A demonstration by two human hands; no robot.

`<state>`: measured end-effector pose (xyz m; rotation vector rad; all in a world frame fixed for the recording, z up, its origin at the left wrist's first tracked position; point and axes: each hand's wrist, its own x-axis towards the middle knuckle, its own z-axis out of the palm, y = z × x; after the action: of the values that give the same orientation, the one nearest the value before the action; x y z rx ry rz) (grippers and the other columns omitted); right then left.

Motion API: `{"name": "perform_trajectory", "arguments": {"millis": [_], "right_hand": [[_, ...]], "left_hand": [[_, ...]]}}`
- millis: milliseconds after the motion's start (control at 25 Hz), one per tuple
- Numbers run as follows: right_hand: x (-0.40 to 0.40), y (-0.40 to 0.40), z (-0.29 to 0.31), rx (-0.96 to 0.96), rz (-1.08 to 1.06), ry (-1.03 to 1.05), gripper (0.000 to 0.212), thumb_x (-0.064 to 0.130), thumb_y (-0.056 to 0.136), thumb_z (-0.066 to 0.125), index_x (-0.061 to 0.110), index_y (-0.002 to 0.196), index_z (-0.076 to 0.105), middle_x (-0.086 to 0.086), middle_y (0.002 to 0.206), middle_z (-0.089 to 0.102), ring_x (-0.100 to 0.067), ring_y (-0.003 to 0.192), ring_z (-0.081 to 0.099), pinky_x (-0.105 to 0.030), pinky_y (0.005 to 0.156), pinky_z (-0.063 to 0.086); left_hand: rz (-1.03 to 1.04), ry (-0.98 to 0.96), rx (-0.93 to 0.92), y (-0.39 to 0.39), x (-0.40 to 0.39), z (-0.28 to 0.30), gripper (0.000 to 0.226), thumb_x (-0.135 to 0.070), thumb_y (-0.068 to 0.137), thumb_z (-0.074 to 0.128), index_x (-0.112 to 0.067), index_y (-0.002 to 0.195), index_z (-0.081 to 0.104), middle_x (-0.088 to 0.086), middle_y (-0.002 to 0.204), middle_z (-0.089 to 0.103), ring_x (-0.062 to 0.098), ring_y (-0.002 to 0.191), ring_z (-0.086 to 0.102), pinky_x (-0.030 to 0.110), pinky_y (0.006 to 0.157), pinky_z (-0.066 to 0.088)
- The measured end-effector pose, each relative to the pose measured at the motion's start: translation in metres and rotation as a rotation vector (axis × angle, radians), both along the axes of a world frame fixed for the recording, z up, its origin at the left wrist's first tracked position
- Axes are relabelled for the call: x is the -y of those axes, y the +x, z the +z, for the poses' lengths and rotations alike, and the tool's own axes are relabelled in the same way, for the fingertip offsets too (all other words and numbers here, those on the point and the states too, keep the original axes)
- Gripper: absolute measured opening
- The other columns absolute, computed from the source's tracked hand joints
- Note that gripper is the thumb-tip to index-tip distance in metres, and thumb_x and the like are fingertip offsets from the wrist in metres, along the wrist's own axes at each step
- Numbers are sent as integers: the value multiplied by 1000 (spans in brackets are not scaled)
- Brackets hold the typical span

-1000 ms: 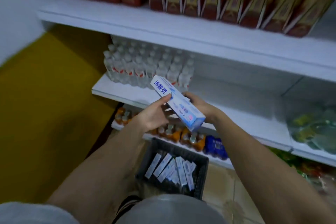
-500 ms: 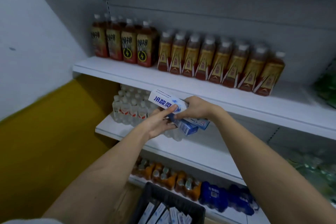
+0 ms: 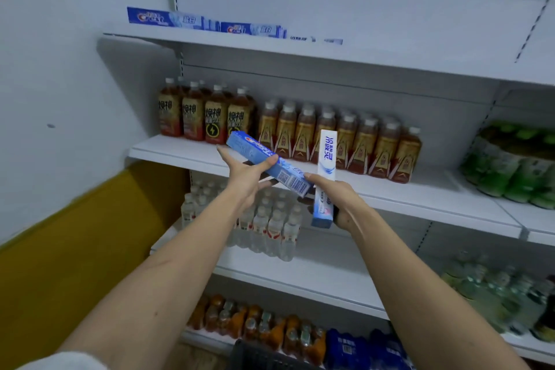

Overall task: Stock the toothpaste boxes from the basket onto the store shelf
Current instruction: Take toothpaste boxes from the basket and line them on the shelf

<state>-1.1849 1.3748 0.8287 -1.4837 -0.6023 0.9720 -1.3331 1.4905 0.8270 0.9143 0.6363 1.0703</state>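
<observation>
- The rim of a dark plastic basket (image 3: 255,353) shows at the bottom edge, nearest the person; its contents are out of view.
- The left hand (image 3: 244,179) grips a long blue cardboard toothpaste box (image 3: 267,167), fingers clamped on its middle, the box slanting down to the right with its barcode end lowest.
- The right hand (image 3: 338,200) holds a white-and-blue cardboard toothpaste box (image 3: 326,177) upright, fingers wrapped round its lower half; the blue box's barcode end sits just beside it.
- Both boxes hang in front of the white metal shelf (image 3: 420,198) that carries brown plastic tea bottles (image 3: 330,135).
- Above that shelf, the top shelf (image 3: 300,52) bears a row of blue toothpaste boxes (image 3: 204,22) lying lengthwise at its left end.
- Below it stand clear water bottles (image 3: 264,222).
</observation>
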Motion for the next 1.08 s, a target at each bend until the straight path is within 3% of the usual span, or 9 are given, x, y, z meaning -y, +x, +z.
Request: {"name": "perform_trajectory", "arguments": {"millis": [80, 200, 360, 480, 560, 640, 840, 960, 1080], "right_hand": [[5, -3, 13, -113, -30, 54, 27, 21, 82, 76, 6, 100, 61, -17, 94, 74, -31, 81, 72, -33, 63, 56], [15, 7, 37, -178, -60, 93, 24, 14, 84, 72, 4, 101, 60, -15, 83, 68, -24, 61, 63, -30, 54, 55], [33, 46, 72, -33, -172, 211, 36, 9, 82, 74, 0, 113, 57, -15, 83, 70, -23, 59, 63, -32, 57, 58], [45, 80, 101, 125, -179, 280, 30, 10, 82, 75, 8, 107, 58, -17, 100, 71, -31, 82, 67, -47, 84, 58], [51, 94, 122, 217, -129, 299, 28, 13, 82, 76, 14, 102, 56, -16, 103, 71, -34, 91, 70, -51, 86, 57], [53, 105, 142, 280, -67, 310, 32, 15, 81, 77, 12, 107, 57, -15, 100, 73, -31, 86, 71, -49, 82, 59], [50, 128, 182, 365, 52, 323, 23, 15, 82, 75, 13, 99, 59, -12, 92, 74, -28, 79, 71, -41, 77, 61], [41, 140, 203, 422, 87, 348, 19, 13, 84, 74, 14, 95, 58, -5, 79, 71, -18, 64, 67, -24, 53, 57], [17, 147, 228, 491, 123, 336, 24, 18, 80, 78, 10, 97, 63, -7, 81, 73, -21, 64, 67, -27, 61, 60]], "left_hand": [[-40, 30, 13, 0, 5, 17, 126, 3, 76, 78, -49, 148, -13, 16, 125, 59, 31, 100, 69, 51, 69, 60], [-117, 92, 53, -2, 16, 48, 76, -6, 86, 71, -31, 140, 25, 14, 122, 58, 31, 96, 68, 51, 69, 60], [-167, 195, -68, -20, 3, 105, 27, -14, 90, 66, -13, 113, 52, 11, 106, 62, 25, 85, 66, 39, 62, 61], [-410, 396, -620, -28, -2, 158, 37, -13, 84, 73, -8, 119, 62, 12, 118, 61, 22, 100, 59, 30, 67, 59], [-537, 550, -1021, -19, 7, 196, 42, -21, 85, 73, -17, 125, 62, 7, 123, 57, 19, 103, 57, 26, 67, 55], [-602, 631, -1242, 3, 24, 227, 40, -33, 85, 71, -26, 124, 64, 4, 127, 56, 18, 105, 58, 28, 72, 54], [-563, 716, -1517, 49, 50, 261, 49, -63, 72, 67, -41, 116, 63, -5, 121, 64, 19, 109, 65, 37, 91, 54], [-556, 716, -1496, 58, 47, 272, 46, -55, 80, 68, -36, 121, 61, -3, 119, 67, 20, 105, 68, 36, 86, 56], [-442, 780, -1428, 63, 32, 286, 49, -49, 83, 70, -36, 128, 57, -4, 119, 66, 20, 101, 69, 35, 85, 57]]}}
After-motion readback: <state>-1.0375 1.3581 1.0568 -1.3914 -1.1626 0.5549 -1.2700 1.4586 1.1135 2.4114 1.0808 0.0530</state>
